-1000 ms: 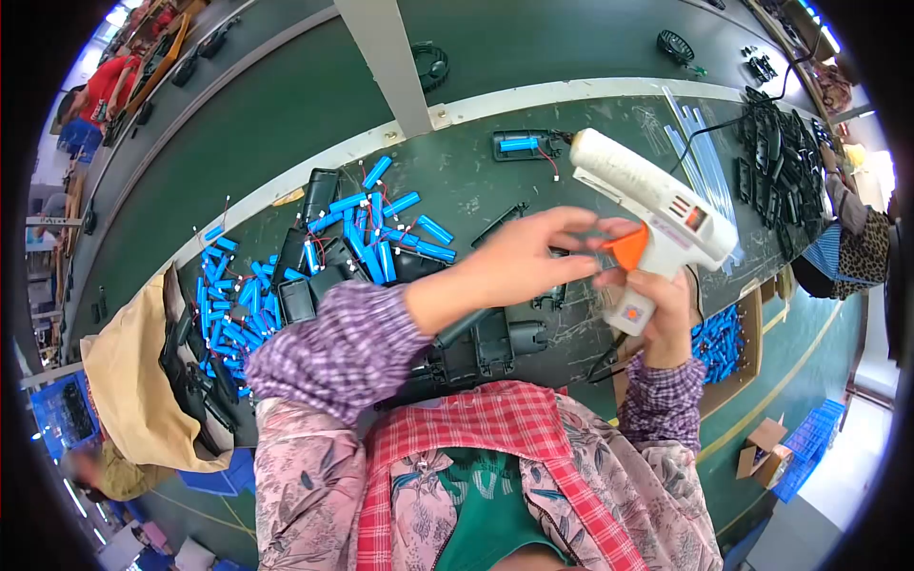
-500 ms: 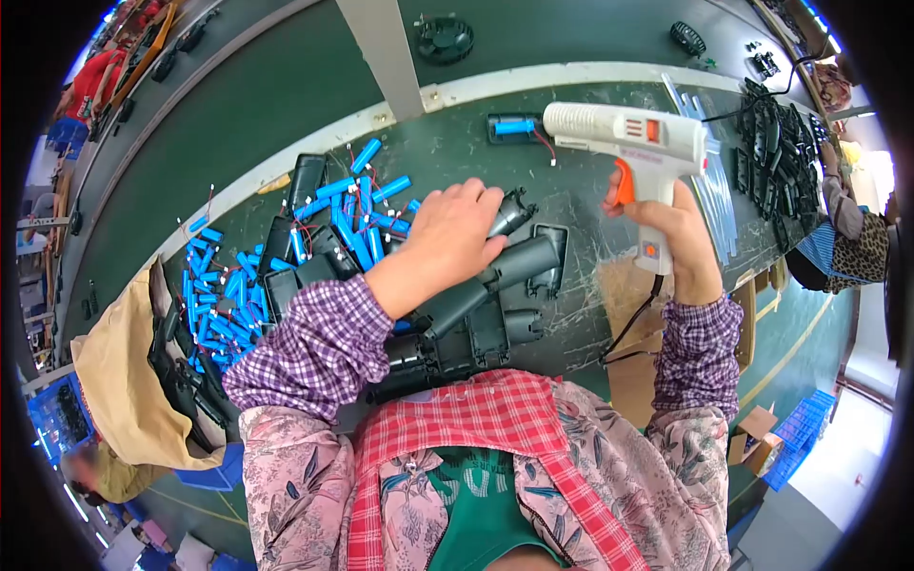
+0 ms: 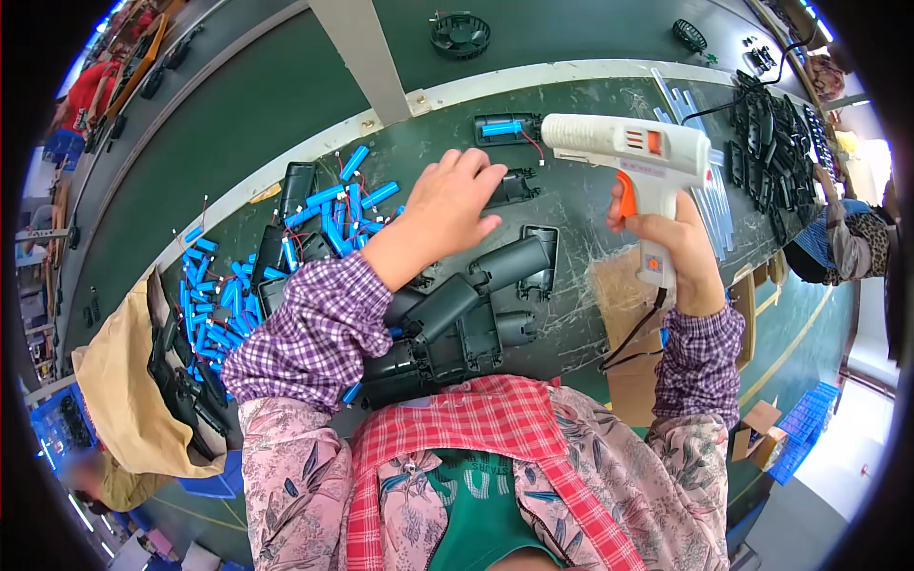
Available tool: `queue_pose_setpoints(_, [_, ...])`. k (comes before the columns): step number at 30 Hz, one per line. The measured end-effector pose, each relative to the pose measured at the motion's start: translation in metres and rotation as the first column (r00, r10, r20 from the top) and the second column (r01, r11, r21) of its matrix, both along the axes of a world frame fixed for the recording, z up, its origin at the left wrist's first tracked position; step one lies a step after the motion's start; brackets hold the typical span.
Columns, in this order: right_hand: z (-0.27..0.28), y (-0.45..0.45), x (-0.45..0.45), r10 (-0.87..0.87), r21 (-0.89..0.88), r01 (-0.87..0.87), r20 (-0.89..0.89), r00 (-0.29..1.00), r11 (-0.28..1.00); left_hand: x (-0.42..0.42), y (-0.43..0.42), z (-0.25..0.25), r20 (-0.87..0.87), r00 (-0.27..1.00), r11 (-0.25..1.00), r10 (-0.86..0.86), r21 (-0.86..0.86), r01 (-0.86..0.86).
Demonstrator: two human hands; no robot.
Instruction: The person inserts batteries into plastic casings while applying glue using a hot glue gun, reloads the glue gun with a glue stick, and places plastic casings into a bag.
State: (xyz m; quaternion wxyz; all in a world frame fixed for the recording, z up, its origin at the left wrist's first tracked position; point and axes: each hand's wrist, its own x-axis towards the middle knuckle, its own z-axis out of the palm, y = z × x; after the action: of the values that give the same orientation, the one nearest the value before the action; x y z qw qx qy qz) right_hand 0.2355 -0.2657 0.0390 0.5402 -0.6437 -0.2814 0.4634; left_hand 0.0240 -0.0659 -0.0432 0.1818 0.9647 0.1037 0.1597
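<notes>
My right hand [image 3: 671, 236] is wrapped round the handle of a white glue gun [image 3: 624, 147], its nozzle end not clearly visible and its orange trigger by my fingers. My left hand [image 3: 446, 205] is over the bench, fingers spread, beside a black housing [image 3: 515, 187]; whether it touches that piece is unclear. Behind them lies a black shell [image 3: 483, 130] with a blue cell [image 3: 502, 128] and a red wire. Several black housings [image 3: 447, 309] lie nearer my body. Left of my left hand is a pile of blue cells [image 3: 333, 214] with wires.
Clear glue sticks [image 3: 709, 200] and a heap of black parts [image 3: 776, 152] lie at the right. A paper bag [image 3: 129, 381] of black parts stands at the left. A black fan [image 3: 460, 36] sits beyond the bench rail [image 3: 533, 84]. Other people are at both sides.
My left hand has moved away from the glue gun to the left, over the black housings. My right hand has turned the glue gun more level and moved it slightly right.
</notes>
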Motion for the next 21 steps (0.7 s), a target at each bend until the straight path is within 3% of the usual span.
queue_pose_setpoints(5, [-0.008, 0.018, 0.008, 0.080, -0.034, -0.082, -0.033, 0.996, 0.996, -0.011, 0.004, -0.003, -0.031, 0.998, 0.996, 0.061, -0.061, -0.063])
queue_pose_setpoints(13, [-0.010, 0.025, 0.007, 0.048, -0.088, -0.050, -0.021, 0.999, 0.995, -0.011, 0.007, -0.002, -0.058, 0.997, 0.983, 0.059, -0.170, -0.068])
queue_pose_setpoints(21, [-0.011, 0.019, 0.005, 0.047, -0.106, -0.045, 0.021, 0.999, 0.993, -0.010, 0.004, -0.002, -0.010, 0.998, 0.987, 0.069, -0.144, -0.070])
